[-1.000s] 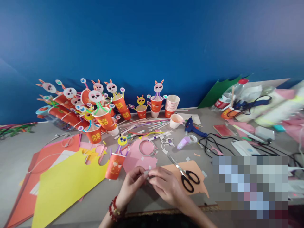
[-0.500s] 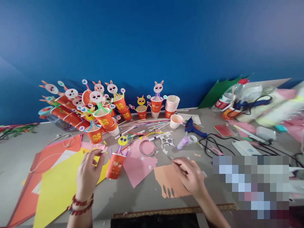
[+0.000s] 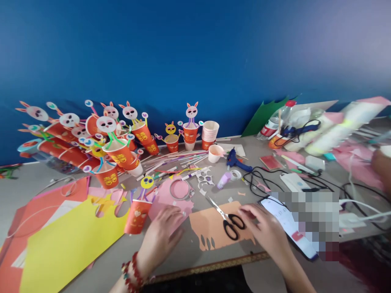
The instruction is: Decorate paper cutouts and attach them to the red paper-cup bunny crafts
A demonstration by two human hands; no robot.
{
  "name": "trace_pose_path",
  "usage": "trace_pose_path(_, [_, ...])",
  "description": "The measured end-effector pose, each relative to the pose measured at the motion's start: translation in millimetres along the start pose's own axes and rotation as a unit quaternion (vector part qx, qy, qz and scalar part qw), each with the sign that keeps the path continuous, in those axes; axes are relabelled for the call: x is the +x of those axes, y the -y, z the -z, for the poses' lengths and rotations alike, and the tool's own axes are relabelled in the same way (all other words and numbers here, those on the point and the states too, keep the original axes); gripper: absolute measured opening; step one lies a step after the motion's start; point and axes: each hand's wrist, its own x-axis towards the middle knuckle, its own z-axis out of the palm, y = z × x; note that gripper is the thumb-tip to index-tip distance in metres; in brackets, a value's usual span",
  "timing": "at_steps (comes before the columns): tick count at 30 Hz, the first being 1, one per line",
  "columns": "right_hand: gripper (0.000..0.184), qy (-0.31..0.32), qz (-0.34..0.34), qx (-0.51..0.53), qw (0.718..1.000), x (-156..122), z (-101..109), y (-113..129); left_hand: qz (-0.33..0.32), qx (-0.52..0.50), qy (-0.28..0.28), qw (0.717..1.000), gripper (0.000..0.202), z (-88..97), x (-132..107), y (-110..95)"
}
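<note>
Clock centred on the scissors (image 3: 223, 213), lying on peach paper (image 3: 207, 226): right hand (image 3: 267, 230) at three o'clock, fingers bent close by, any grip impossible to tell; left hand (image 3: 159, 236) at nine, fingers released, thumb parted, over pink paper (image 3: 162, 197)

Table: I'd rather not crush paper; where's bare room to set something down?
Bare grey table shows between the left hand and peach sheet, and between the yellow sheet and red bracelets. Orange cups crowd the back left; glue gun, white box and phone crowd the right.
</note>
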Motion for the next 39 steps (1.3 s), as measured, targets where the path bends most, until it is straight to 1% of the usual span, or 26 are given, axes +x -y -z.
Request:
trace_pose_path(1, [0.020, 0.029, 0.008, 0.002, 1.000, -1, -1, 2, -0.009, 0.006, 0.040, 0.999, 0.030, -10.1, 4, -5])
trace_pose_path(2, [0.019, 0.058, 0.015, 0.003, 0.998, -2, -3, 5, -0.002, 0.023, 0.065, 0.998, 0.034, -19.0, 8, -9])
trace_pose_path(4, [0.016, 0.090, 0.021, 0.002, 0.996, -6, -9, 10, 0.016, 0.065, 0.087, 0.994, 0.042, -32.1, 14, -15])
trace_pose_path(7, [0.007, 0.091, 0.018, -0.017, 0.996, -12, -16, 11, 0.035, 0.103, 0.094, 0.990, 0.049, -41.4, 18, -21])
trace_pose_path(8, [0.003, 0.092, 0.017, -0.022, 0.995, -14, -17, 10, 0.040, 0.110, 0.096, 0.989, 0.051, -42.7, 19, -22])
trace_pose_path(9, [0.003, 0.097, 0.018, -0.024, 0.995, -15, -17, 8, 0.044, 0.113, 0.097, 0.988, 0.052, -43.3, 20, -23])
trace_pose_path(11, [0.009, 0.110, 0.016, -0.026, 0.993, -16, -16, 6, 0.052, 0.112, 0.099, 0.987, 0.050, -43.6, 22, -24])
trace_pose_path(16, [0.014, 0.131, 0.005, -0.021, 0.991, -14, -15, 7, 0.064, 0.070, 0.098, 0.991, 0.040, -43.5, 26, -21])
trace_pose_path(24, [0.015, 0.119, 0.026, -0.017, 0.992, -16, -15, 8, 0.082, 0.019, 0.045, 0.995, 0.023, -49.6, 25, -18])
trace_pose_path(30, [0.012, 0.108, 0.029, -0.033, 0.993, -19, -20, 6, 0.078, 0.013, 0.044, 0.996, 0.012, -53.6, 25, -21])
trace_pose_path(32, [0.012, 0.105, 0.027, -0.032, 0.994, -20, -20, 5, 0.071, 0.009, 0.045, 0.996, 0.012, -55.2, 24, -21])
trace_pose_path(35, [0.011, 0.106, 0.036, -0.030, 0.993, -21, -20, 6, 0.059, 0.001, 0.047, 0.997, 0.018, -55.7, 24, -20])
trace_pose_path(39, [0.013, 0.086, 0.056, -0.028, 0.994, -20, -20, 7, 0.041, -0.010, 0.048, 0.998, 0.019, -49.7, 24, -19])
